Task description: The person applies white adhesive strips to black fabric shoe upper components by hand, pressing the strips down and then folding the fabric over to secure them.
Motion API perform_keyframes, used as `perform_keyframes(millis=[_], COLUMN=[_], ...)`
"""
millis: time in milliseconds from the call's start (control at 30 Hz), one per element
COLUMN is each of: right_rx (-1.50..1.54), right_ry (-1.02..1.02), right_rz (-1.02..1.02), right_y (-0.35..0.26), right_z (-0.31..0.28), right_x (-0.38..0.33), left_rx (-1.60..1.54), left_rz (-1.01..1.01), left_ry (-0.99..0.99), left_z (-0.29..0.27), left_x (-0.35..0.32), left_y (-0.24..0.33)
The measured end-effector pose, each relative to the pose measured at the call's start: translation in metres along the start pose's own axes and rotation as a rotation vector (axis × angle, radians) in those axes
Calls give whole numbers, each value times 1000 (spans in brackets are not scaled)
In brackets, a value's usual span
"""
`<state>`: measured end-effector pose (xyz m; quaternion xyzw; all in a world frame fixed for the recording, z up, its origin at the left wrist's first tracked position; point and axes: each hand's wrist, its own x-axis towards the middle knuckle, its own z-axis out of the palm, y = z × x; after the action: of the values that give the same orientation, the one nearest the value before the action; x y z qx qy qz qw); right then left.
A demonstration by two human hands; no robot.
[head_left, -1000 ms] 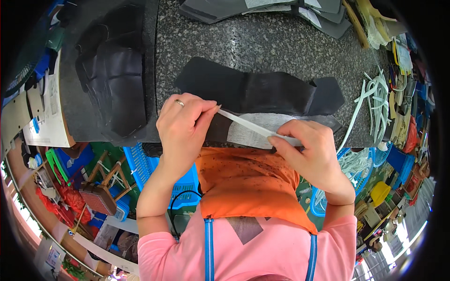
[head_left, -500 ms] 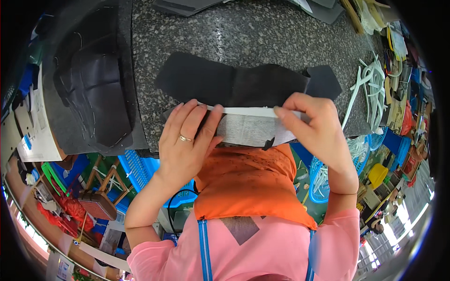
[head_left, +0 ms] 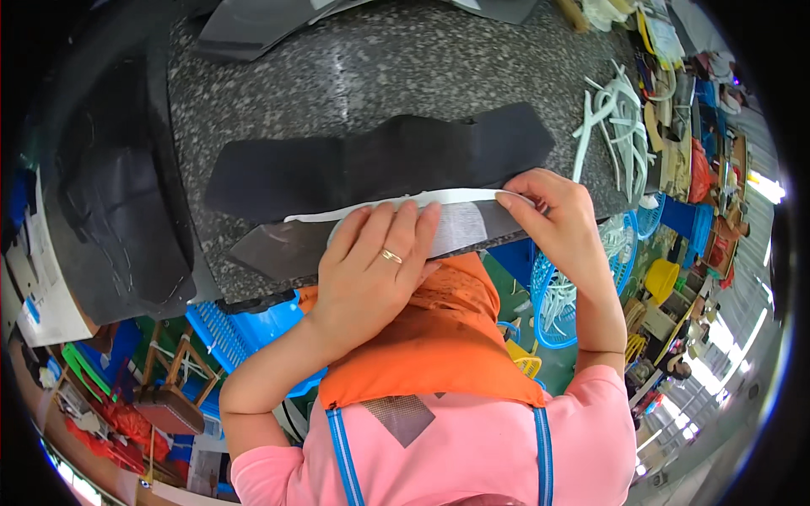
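Note:
A long black sheet piece [head_left: 405, 156] lies on the speckled tabletop near its front edge. Along its near side runs a narrow white strip [head_left: 325, 216], with a dark grey band [head_left: 283, 249] and a pale grey patch [head_left: 460, 228] on the side toward me. My left hand [head_left: 380, 253], with a ring on one finger, rests with its fingers stretched flat over the strip and the band. The right end of the strip is pinched between thumb and index finger of my right hand [head_left: 553, 215]. My left fingers hide part of the strip.
A bundle of pale strips [head_left: 620, 126] lies at the table's right. Stitched black pieces [head_left: 126, 211] are stacked at the left, and dark grey sheets [head_left: 253, 29] at the far edge. Below the table stand blue baskets [head_left: 544, 291], one on the right holding white strips.
My left hand has slid rightward along the strip, baring its left end. My right hand has moved toward the black piece's right end. The view has shifted too.

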<state>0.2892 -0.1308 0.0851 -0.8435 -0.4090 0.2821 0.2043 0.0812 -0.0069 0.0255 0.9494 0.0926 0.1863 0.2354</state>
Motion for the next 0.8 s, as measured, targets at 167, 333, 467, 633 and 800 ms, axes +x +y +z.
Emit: perform_keyframes(millis=[167, 333, 467, 633, 800], right_rx=[-54, -276, -334, -400, -360], right_ry=[40, 97, 39, 306, 20], right_rz=[39, -62, -104, -722, -582], right_y=[4, 11, 29, -36, -70], right_z=[5, 4, -22, -10, 23], right_x=[5, 15, 42, 43, 68], left_rx=[71, -3, 306, 259, -208], left_rz=[14, 57, 65, -77, -369], left_ry=[-84, -33, -18, -17, 192], left_z=[-3, 2, -6, -6, -20], left_x=[18, 9, -1, 13, -28], left_y=[-3, -15, 11, 26, 4])
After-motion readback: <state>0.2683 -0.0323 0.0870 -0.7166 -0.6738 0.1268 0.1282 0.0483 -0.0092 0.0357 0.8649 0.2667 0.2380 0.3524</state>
